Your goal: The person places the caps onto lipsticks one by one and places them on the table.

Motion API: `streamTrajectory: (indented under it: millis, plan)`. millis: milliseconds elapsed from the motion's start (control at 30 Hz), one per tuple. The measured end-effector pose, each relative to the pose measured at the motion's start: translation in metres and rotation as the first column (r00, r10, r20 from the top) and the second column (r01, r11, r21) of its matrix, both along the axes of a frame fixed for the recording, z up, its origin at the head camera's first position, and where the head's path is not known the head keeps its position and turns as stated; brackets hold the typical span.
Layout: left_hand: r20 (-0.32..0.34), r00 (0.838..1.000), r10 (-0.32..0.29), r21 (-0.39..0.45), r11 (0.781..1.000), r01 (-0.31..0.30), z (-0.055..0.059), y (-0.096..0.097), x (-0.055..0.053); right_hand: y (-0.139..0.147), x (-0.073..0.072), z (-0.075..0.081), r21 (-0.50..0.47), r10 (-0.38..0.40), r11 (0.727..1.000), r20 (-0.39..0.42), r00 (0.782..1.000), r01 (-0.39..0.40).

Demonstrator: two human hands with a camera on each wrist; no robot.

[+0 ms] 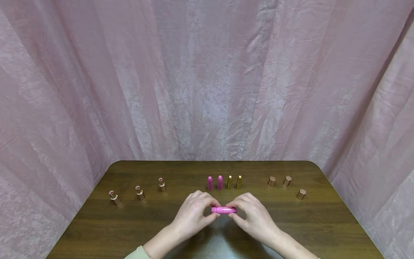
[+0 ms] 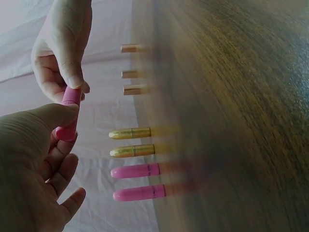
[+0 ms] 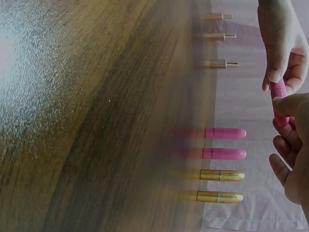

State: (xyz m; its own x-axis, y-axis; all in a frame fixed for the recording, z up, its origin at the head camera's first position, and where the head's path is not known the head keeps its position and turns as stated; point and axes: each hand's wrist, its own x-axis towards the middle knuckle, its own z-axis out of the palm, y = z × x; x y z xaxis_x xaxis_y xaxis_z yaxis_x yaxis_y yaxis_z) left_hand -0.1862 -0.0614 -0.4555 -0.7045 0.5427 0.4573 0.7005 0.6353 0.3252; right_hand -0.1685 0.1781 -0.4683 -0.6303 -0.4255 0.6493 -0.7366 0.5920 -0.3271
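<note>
A capped pink lipstick (image 1: 224, 210) lies level between both hands, raised above the table's near middle. My left hand (image 1: 194, 213) pinches its blunt left end between thumb and fingers. The rounded right end is pinched by my right hand (image 1: 253, 215). In the left wrist view, the left thumb covers part of the pink tube (image 2: 72, 95). Behind the hands, two pink lipsticks (image 1: 220, 182) and two gold lipsticks (image 1: 230, 182) stand upright in a row, all closed.
Three uncapped rose-gold lipsticks (image 1: 140, 193) stand spread over the left side of the wooden table (image 1: 97, 230). Three rose-gold caps (image 1: 287, 180) stand on the right side. A pink curtain (image 1: 207, 79) hangs behind and around the table.
</note>
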Motion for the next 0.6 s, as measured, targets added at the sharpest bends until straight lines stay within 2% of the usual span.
streamTrajectory:
  millis: [333, 500, 600]
  plan:
    - [0.001, 1.0, 0.003, 0.008, 1.0, -0.003, -0.0004, 0.0059, -0.0006, -0.0001, 0.0026, -0.002, -0.005, -0.036, 0.999, -0.009, 0.999, 0.036]
    - [0.072, 0.997, 0.024, -0.027, 0.999, -0.022, -0.0051, 0.006, 0.0021, -0.0001, 0.0018, -0.0053, 0.023, -0.053, 0.998, -0.003, 0.999, 0.053]
    - [0.116, 0.993, 0.013, -0.059, 0.998, -0.006, -0.0081, 0.0048, 0.0031, -0.0027, 0.0016, -0.0072, 0.04, -0.039, 0.998, -0.016, 0.999, 0.039]
